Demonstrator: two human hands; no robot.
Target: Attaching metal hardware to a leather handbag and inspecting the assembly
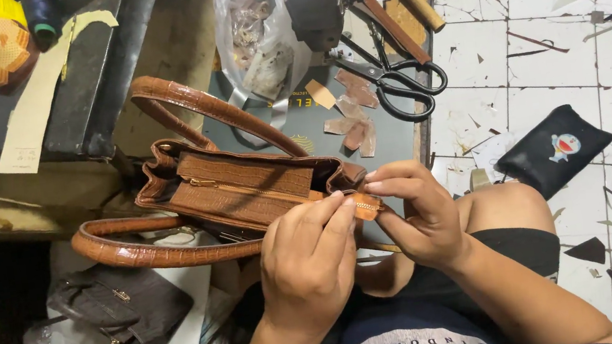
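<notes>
A brown, crocodile-textured leather handbag (pixel 244 188) with two long curved handles lies on its side across the person's lap, its top edge facing the camera. Both hands work at the end of the bag nearest the body. The left hand (pixel 307 264) has its fingers (pixel 335 212) nearly closed, thumb and forefinger pinching a small tan leather tab (pixel 365 207) at the end of the bag's zip. The right hand (pixel 420 216) meets it from the other side, fingers curled and closed on the same tab and the bag's corner.

As a judgement of progress: the bag looks largely assembled, with handles fixed, body stitched and a gold-coloured zip (pixel 232 186) already running along the top. What seems left is finishing that zip-end tab, which is not yet lying flat against the bag.

Beyond the bag, on the dark worktop (pixel 299 121), lie black-handled scissors (pixel 398 87), several small tan leather offcuts (pixel 349 110) and a clear plastic bag of small parts (pixel 255 35). To the right of the bag, on the tiled floor, lies a black pouch (pixel 554 149). Left of the bag, below its lower handle, rests a dark grey handbag (pixel 117 306).
</notes>
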